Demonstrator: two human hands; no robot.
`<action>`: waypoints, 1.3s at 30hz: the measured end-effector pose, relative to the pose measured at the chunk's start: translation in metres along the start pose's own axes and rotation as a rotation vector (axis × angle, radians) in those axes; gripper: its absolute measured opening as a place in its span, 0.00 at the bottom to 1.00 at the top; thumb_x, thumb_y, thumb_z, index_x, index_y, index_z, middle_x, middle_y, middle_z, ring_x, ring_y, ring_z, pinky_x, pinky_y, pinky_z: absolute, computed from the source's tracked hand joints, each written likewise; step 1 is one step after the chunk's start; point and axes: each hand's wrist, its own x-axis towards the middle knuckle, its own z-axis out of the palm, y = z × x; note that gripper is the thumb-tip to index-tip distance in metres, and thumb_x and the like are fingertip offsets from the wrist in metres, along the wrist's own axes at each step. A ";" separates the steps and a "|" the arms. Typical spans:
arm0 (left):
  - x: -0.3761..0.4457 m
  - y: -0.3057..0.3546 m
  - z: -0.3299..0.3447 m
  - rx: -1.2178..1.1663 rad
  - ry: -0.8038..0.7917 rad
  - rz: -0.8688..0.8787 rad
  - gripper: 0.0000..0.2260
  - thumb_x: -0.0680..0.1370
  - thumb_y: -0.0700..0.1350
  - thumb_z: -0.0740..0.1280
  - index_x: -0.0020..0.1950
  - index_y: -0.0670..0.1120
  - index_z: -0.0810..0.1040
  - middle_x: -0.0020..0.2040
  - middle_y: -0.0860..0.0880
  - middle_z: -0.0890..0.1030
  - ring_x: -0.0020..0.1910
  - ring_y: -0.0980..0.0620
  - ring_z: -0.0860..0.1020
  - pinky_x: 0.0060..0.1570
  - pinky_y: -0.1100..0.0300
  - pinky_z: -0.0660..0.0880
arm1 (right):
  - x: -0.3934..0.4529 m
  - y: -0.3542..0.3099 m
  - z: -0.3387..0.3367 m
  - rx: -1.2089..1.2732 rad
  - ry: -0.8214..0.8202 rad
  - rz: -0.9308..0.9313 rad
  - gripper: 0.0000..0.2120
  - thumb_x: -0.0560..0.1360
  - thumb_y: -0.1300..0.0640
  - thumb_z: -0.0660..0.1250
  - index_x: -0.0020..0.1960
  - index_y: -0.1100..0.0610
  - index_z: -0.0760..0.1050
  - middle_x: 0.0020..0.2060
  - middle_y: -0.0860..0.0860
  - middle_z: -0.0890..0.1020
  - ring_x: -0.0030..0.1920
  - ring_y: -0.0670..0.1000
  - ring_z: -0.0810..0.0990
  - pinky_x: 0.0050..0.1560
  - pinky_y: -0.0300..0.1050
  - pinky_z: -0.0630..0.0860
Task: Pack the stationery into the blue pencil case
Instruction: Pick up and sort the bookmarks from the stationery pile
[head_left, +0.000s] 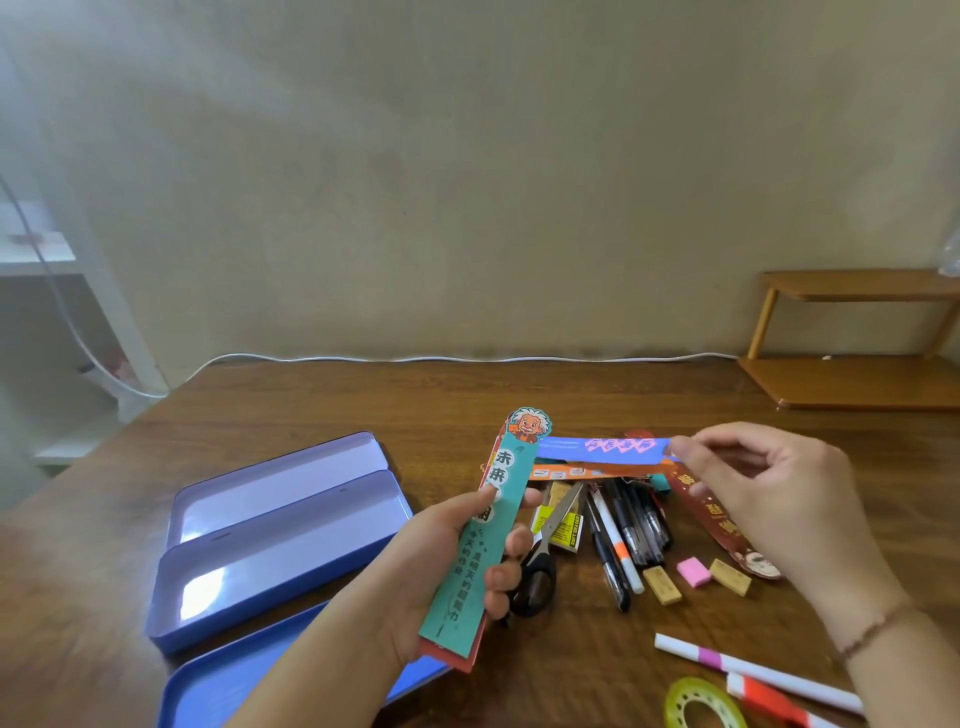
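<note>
Wooden desk (363, 405): left hand (441, 561) grips teal bookmark (483, 530); right hand (769, 493) pinches blue bookmark (602, 448).

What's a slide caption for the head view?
Left hand holds bookmarks; right hand pinches a blue bookmark.

A wooden desk against a plain beige wall.

The dark brown desk (363, 405) meets a bare, faintly stained wall (467, 182). A white cable (467, 358) runs along their join. At far right a small two-tier wooden shelf (852, 332) stands on the desk; at left, a white shelving unit (78, 291) in soft daylight.
</note>
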 end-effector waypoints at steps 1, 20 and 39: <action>0.000 0.000 0.000 -0.003 -0.003 -0.002 0.18 0.78 0.51 0.61 0.62 0.43 0.76 0.35 0.44 0.74 0.24 0.51 0.72 0.22 0.59 0.73 | 0.001 0.004 0.000 -0.050 0.049 -0.022 0.08 0.71 0.46 0.70 0.45 0.49 0.82 0.34 0.43 0.84 0.35 0.42 0.83 0.28 0.32 0.76; -0.004 -0.020 0.018 0.365 -0.254 -0.071 0.19 0.85 0.49 0.53 0.57 0.45 0.83 0.37 0.44 0.79 0.25 0.53 0.77 0.27 0.63 0.74 | -0.013 -0.011 0.038 0.232 -0.053 -0.109 0.09 0.75 0.49 0.64 0.52 0.47 0.80 0.49 0.41 0.78 0.51 0.47 0.80 0.42 0.32 0.76; 0.005 -0.008 0.003 -0.026 -0.230 0.002 0.23 0.76 0.61 0.60 0.52 0.41 0.76 0.31 0.44 0.71 0.19 0.51 0.71 0.22 0.65 0.68 | 0.002 0.015 0.049 -0.470 -0.434 -0.081 0.23 0.79 0.39 0.49 0.65 0.44 0.76 0.74 0.43 0.66 0.76 0.52 0.54 0.72 0.57 0.58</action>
